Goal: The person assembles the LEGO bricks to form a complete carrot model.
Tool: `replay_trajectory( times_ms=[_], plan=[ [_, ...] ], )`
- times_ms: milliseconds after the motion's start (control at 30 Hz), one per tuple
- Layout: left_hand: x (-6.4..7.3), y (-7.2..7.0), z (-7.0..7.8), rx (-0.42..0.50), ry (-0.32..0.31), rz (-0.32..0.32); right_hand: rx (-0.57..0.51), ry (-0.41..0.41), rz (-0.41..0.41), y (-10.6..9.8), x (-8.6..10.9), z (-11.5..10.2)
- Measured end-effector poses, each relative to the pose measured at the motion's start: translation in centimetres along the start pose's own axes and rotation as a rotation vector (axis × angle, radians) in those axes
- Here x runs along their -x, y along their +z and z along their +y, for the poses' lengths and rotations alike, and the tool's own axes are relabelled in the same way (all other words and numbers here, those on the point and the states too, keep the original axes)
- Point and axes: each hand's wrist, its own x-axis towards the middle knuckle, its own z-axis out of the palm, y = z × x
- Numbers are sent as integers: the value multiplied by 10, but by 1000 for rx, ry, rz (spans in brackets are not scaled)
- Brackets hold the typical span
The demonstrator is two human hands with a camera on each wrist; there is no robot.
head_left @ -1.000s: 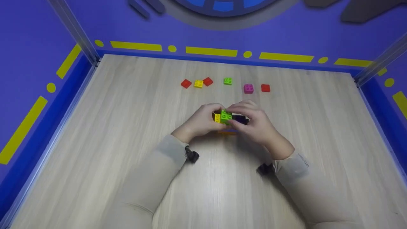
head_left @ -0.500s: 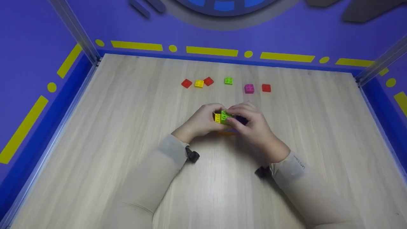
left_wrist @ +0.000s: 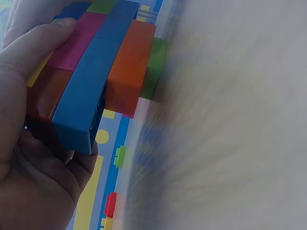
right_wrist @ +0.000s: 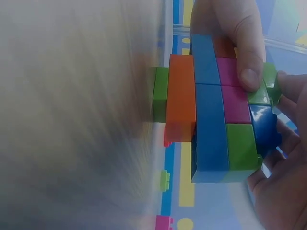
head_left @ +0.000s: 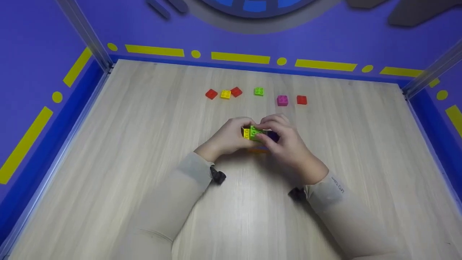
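Observation:
A stacked build of toy building bricks [right_wrist: 209, 124] stands at the middle of the table. Its layers show green at the bottom, then orange, blue, and a mixed row with magenta, brown and green. My left hand [head_left: 231, 135] grips the build from the left, thumb [left_wrist: 43, 45] along its side. At the top, my right hand [head_left: 290, 144] pinches a lime green brick [head_left: 253, 133] between thumb and fingers. Beside it are a yellow brick [head_left: 246, 134] and a dark blue brick [right_wrist: 264, 127]. The right fingers hide part of the green brick.
Behind the hands lies a loose row on the wooden table [head_left: 162, 108]: red pieces [head_left: 211, 94], a yellow brick [head_left: 225, 94], a green brick [head_left: 259, 91], a magenta brick [head_left: 282, 100] and another red piece [head_left: 301, 99]. Blue panels [head_left: 238, 39] border the table.
My right hand has shifted slightly left, its thumb now covering more of the green brick. The left hand and the loose bricks stay where they were.

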Motion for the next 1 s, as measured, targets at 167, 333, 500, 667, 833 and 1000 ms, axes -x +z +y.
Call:
replay_trajectory(
  times_ms=[167, 333, 500, 667, 833, 1000],
  plan=[
    [-1, 1, 1, 10, 19, 0, 1, 17, -12, -2, -1, 1],
    [-1, 1, 0, 26, 48, 1, 31, 48, -34, -3, 1, 0],
    [0, -1, -1, 23, 46, 0, 57, 98, -89, -8, -1, -3],
    [0, 0, -1, 17, 42, -12, -68, 131, -79, -21, -8, 9],
    [0, -1, 2, 23, 12, -20, -207, 210, 90, -40, -23, 32],
    [1, -1, 4, 17, -20, -22, -183, 350, 149, -59, -39, 53]
  ],
)
